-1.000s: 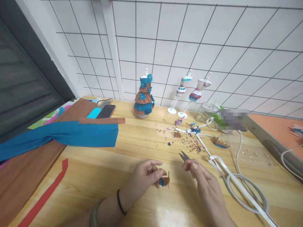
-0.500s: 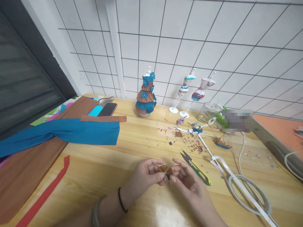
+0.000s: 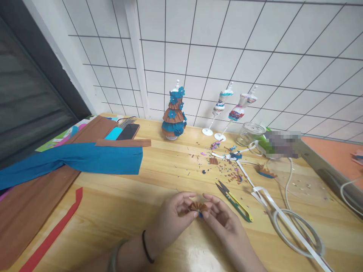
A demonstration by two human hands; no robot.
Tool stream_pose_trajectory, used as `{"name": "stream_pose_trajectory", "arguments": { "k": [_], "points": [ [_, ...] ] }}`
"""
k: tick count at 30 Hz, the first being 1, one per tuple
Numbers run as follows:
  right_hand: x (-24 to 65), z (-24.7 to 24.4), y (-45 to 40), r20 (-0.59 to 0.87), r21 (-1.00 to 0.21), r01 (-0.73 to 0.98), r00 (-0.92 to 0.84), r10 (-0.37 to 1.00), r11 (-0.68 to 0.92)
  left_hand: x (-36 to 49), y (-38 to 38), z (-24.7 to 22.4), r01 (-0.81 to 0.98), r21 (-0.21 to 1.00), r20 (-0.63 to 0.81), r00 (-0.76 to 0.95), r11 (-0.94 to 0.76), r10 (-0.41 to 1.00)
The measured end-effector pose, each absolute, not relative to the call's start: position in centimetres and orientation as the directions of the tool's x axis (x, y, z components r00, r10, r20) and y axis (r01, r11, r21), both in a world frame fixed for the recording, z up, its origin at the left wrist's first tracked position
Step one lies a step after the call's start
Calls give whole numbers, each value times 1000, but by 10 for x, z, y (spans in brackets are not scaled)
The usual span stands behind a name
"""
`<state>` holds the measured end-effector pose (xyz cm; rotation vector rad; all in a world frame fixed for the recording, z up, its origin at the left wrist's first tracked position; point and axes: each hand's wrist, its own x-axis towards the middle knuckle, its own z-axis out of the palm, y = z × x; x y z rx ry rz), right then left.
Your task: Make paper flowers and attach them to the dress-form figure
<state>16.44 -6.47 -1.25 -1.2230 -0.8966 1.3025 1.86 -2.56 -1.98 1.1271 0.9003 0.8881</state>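
Note:
Low over the front of the table, a small pleated brown paper fan (image 3: 198, 206) with a bit of blue beneath it is pinched between both hands. My left hand (image 3: 177, 211) grips its left side, thumb in front. On the right side my right hand (image 3: 221, 216) closes on it with thumb and fingers. Just right of the hands lie yellow-and-green thread snips (image 3: 235, 202), blades pointing away. Behind them are scattered brown and blue paper scraps (image 3: 231, 174). A dress form in a brown and blue paper dress (image 3: 172, 119) stands at the back.
Two more dress forms (image 3: 219, 107) and a glass jar (image 3: 251, 133) stand near the wall. Blue paper (image 3: 110, 158), brown paper (image 3: 31, 219) and a red strip (image 3: 53, 232) lie left, with a phone (image 3: 129, 131) behind. A tape roll (image 3: 319, 241) and white cords lie right.
My hands have drawn slightly closer together around the brown paper fan. The pleats now show as one wider fan, and less of the blue piece is visible below it.

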Motion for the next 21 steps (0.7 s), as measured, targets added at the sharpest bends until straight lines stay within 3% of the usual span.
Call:
{"name": "stream_pose_trajectory", "arguments": {
  "k": [21],
  "points": [
    [159,-19,-66,-106,-985,-146,80,991,-94,18,-24,-15,-170,947,-180,418,272,891]
  ]
}}
